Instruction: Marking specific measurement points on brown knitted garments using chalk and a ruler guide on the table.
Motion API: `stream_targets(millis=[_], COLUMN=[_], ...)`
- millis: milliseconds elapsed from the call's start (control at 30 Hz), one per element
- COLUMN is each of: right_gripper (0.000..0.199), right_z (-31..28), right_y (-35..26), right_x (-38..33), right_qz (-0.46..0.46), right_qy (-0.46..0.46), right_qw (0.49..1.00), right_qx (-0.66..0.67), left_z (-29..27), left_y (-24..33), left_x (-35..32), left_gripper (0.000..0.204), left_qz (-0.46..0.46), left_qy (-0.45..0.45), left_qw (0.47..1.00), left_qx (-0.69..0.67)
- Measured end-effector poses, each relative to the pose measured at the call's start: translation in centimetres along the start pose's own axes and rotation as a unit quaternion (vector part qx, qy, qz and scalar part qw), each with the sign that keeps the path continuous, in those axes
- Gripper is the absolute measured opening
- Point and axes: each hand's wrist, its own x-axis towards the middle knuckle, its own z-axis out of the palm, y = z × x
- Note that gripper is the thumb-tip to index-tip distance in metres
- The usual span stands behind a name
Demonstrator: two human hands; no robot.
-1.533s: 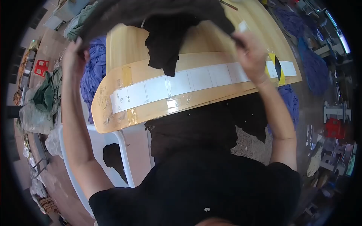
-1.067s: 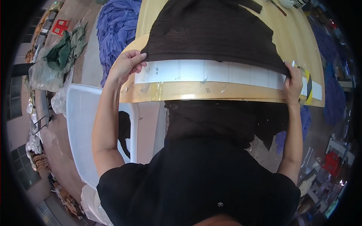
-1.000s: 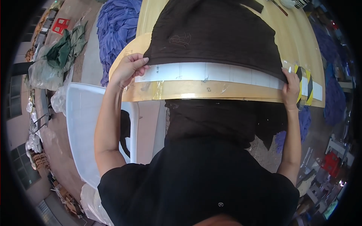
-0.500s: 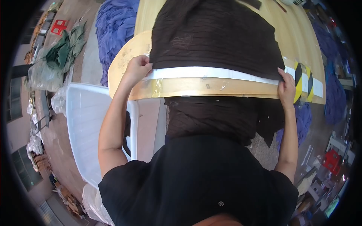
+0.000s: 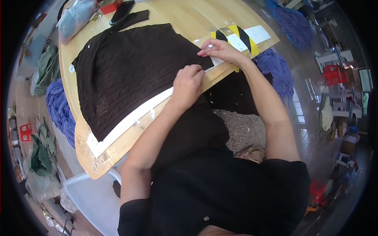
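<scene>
I see a pale, wood-grained table point(image 5: 197, 19) filling the far part of the view, set at a slant. On it the dark brown cable-knit fabric piece point(image 5: 130, 59) lies spread out, its near edge running from lower left to upper right. A white, shallow plastic tub point(image 5: 88, 202) stands near left, below the table's edge. Along the knit's near edge I make out a long white paper strip point(image 5: 136, 118), partly covered. A crumpled blue-violet fabric heap point(image 5: 61, 112) sits beyond the table's left side. The left hand point(image 5: 189, 84) is curled narrow over the knit's near edge; its fingertips are hidden, so I cannot tell whether it pinches. The right hand point(image 5: 218, 51) has its fingers close together at the knit's right corner; I cannot tell if they grip. Yellow-and-black striped tape point(image 5: 247, 39) crosses the strip just right of that hand.
</scene>
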Motion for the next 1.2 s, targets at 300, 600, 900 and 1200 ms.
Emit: stream_targets(millis=[300,600,900,1200], right_gripper=[0.017,0.026,0.015,0.013], right_z=[-0.3,0.4,1.4,1.7], right_y=[0.4,0.8,1.9,1.9], right_x=[0.0,-0.8,-2.8,-3.3], right_qz=[-0.016,-0.053,-0.063,-0.028], right_qy=[0.044,0.187,0.184,0.171], right_qw=[0.999,0.971,0.980,0.981], right_qx=[-0.014,0.137,0.052,-0.092], left_z=[4.9,4.8,4.5,6.6], left_y=[-1.0,-0.7,0.0,2.5], left_x=[1.9,1.8,1.9,0.0], left_gripper=[0.024,0.033,0.035,0.051], left_qz=[0.033,0.026,0.038,0.001], left_qy=[-0.040,-0.085,-0.106,-0.138], left_qw=[0.997,0.989,0.982,0.958], left_qx=[0.065,0.115,0.154,0.251])
